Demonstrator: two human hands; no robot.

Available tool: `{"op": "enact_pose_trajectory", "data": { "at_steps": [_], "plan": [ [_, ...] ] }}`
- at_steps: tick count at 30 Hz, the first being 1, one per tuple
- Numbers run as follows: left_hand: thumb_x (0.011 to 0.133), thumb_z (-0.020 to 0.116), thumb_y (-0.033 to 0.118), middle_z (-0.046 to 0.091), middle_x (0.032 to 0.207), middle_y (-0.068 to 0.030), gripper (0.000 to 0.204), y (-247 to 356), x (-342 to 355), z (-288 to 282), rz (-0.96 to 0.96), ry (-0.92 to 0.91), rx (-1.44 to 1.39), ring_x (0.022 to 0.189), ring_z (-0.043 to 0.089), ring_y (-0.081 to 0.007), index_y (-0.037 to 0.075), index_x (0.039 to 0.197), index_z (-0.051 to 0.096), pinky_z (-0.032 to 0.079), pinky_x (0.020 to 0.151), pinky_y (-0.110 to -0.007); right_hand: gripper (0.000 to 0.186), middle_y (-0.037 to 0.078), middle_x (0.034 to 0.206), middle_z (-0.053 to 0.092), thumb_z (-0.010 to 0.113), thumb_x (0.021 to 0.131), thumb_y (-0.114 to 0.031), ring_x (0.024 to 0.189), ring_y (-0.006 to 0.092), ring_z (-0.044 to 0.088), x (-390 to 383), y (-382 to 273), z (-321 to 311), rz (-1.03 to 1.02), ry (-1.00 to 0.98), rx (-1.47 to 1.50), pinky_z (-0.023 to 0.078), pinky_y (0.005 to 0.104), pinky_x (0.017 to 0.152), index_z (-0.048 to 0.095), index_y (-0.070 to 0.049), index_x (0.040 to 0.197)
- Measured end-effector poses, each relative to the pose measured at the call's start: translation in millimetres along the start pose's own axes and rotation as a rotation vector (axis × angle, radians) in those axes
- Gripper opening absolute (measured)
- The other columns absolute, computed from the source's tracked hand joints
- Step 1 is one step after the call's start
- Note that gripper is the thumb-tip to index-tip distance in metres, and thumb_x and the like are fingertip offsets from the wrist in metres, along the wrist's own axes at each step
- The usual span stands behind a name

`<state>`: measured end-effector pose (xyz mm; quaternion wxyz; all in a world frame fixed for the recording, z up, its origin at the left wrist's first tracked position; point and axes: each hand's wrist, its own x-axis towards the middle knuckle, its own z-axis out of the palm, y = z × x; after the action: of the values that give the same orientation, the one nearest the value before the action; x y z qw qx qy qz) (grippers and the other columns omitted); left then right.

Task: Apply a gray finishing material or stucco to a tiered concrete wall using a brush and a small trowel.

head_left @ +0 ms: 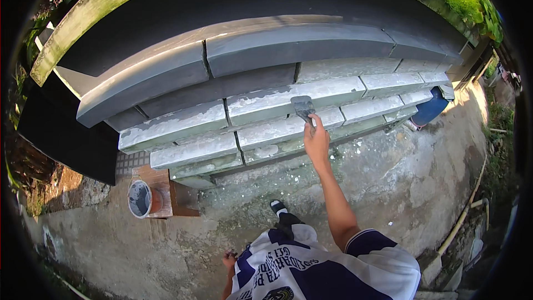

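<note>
My right hand [317,137] is closed round the handle of a scraper [303,105] with a flat, wide, grey-smeared blade. The blade lies against a stepped ledge [255,105], near its front edge, where whitish paint is patchy and flaking. Above it, the upper ledge [300,41] is smooth dark grey. My left hand [229,259] hangs low at my left side, its fingers curled around something small and dark. What that is I cannot make out.
A bucket [139,199] with grey paint inside stands on a brown wooden box [183,195] at the left. Pale flakes dot the concrete floor [355,172] below the steps. A blue container [430,110] sits at the right end. Pipes [463,219] run along the right edge.
</note>
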<state>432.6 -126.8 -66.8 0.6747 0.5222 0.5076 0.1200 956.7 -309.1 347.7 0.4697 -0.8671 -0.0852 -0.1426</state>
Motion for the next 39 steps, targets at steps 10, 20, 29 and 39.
{"op": "enact_pose_trajectory", "data": {
  "at_steps": [10,20,29,39],
  "plan": [
    [0.089,0.044,0.003,0.067,0.108,-0.0076,0.023,32,-21,43,-0.107,0.27,0.05,0.084,0.069,-0.023,0.004,0.108,0.056,0.051,0.06,-0.031,0.026,0.025,0.085,0.066,0.059,0.085,-0.011,0.082,0.0421,0.064,63,-1,80,-0.017,-0.01,-0.068,0.049,0.0442,0.073,0.061,-0.007,0.11],
    [0.083,0.051,-0.002,0.067,0.091,-0.01,0.021,42,-25,103,-0.096,0.218,0.189,0.079,0.068,-0.0199,0.0,0.102,0.062,0.05,0.062,-0.029,0.03,0.019,0.1,0.068,0.056,0.091,-0.006,0.085,0.0278,0.067,74,-14,78,-0.258,0.166,0.371,0.049,0.0333,0.076,0.06,-0.002,0.12],
    [0.085,0.049,-0.001,0.068,0.101,-0.0072,0.025,35,-40,114,-0.134,0.34,0.104,0.083,0.068,-0.0184,0.004,0.105,0.063,0.05,0.06,-0.027,0.032,0.018,0.108,0.066,0.055,0.091,-0.004,0.096,0.0167,0.064,61,-7,80,-0.152,-0.141,0.34,0.048,0.0286,0.081,0.06,-0.001,0.122],
    [0.085,0.049,-0.001,0.067,0.091,-0.0062,0.025,5,-47,119,-0.099,0.429,0.011,0.082,0.066,-0.0171,0.006,0.104,0.064,0.049,0.06,-0.027,0.034,-0.002,0.072,0.055,0.055,0.095,-0.012,0.06,0.002,0.047,84,-31,86,-0.017,-0.096,0.76,0.034,0.0181,0.047,0.051,-0.01,0.128]
  ]
}}
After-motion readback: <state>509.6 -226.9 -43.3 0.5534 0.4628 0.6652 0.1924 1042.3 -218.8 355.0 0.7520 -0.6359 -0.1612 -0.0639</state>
